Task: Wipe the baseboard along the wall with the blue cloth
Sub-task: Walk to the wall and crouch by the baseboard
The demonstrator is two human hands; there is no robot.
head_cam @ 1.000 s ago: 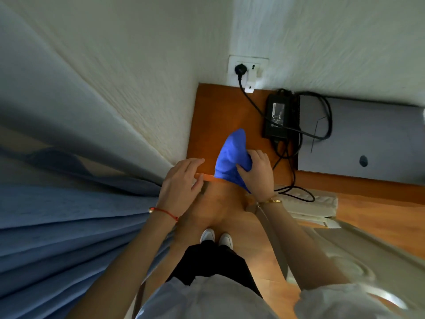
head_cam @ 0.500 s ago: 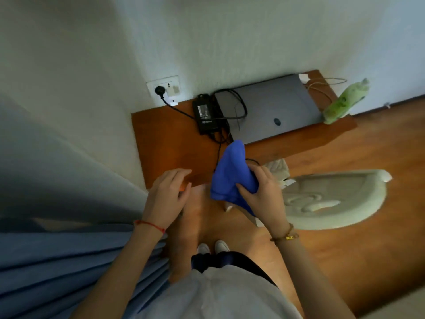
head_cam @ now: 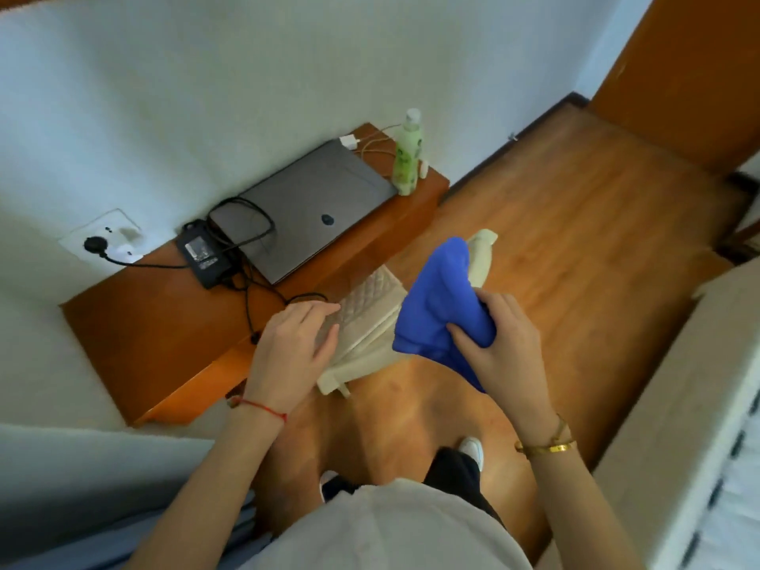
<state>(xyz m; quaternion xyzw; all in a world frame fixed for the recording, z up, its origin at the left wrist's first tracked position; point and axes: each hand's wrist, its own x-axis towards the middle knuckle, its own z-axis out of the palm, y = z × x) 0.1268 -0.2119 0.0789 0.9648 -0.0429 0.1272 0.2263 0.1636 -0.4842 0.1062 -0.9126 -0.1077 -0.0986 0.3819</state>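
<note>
Viewing from head camera, looking down:
Right hand [head_cam: 499, 343]: grip closed round the blue cloth [head_cam: 442, 306], thumb pinching the bunched fabric, held in the air above the floor [head_cam: 575, 240].
Left hand [head_cam: 294, 343]: grip relaxed, fingers straight, holding nothing, over the cream chair [head_cam: 370, 322].
Baseboard [head_cam: 538, 121]: dark strip at the wall foot, well apart from the cloth.
Obstruction: low wooden worktop [head_cam: 135, 331] against the wall, with the chair just before it.
On worktop: closed laptop [head_cam: 312, 211], power adapter [head_cam: 203, 253] with looped cable, green bottle [head_cam: 407, 154].
Wall: socket [head_cam: 103, 240] with plug.
Lower left: blue curtain [head_cam: 82, 487].
</note>
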